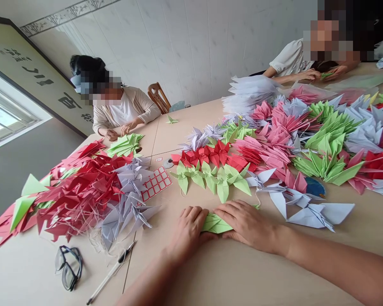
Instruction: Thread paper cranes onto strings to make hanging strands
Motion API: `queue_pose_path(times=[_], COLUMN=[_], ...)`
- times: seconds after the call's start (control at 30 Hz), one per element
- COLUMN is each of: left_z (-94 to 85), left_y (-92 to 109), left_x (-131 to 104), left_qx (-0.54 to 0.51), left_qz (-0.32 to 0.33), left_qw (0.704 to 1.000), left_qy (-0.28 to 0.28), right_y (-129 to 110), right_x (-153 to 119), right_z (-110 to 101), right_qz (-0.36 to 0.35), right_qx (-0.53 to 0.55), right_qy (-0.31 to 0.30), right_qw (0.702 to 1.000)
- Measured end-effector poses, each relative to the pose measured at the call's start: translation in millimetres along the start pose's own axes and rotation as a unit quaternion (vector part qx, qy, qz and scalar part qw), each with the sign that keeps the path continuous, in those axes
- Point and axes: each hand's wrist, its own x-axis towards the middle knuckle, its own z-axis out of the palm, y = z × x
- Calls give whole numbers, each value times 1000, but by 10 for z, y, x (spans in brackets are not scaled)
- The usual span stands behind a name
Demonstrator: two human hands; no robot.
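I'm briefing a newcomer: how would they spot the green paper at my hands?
On the table, find your left hand and right hand. The green folded paper lies between them. Unlike the green flower-like pieces beyond, it is touched by both hands.

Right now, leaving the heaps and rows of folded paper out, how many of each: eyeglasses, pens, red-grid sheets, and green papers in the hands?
Eyeglasses: 1 pair
Pen: 1
Red-grid sheet: 1
Green folded paper, held by left hand and right hand: 1 visible
Total: 4
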Motion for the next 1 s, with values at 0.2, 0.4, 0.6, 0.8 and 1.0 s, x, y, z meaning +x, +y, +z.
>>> queue_pose_path(times=[0.2,0.4,0.6,0.8,1.0], left_z=[-393,-428,-392,-560,-581], left_y=[-249,-335,-181,-53,130], left_x=[-80,-249,-185,-18,201], left_qx=[-66,-135,-176,-290,-399], left_qz=[-115,-270,-285,-254,-212], left_qw=[991,953,942,922,892], left_qy=[27,-11,-12,-24,22], right_y=[111,128,-51,-67,-141], right_x=[-63,-152,-26,17,252], right_z=[-312,-462,-304,-438,-485], right_qz=[16,57,86,117,162], right_qx=[-24,10,38,75,169], right_qy=[23,8,-77,-113,4], right_qw=[999,998,993,984,972])
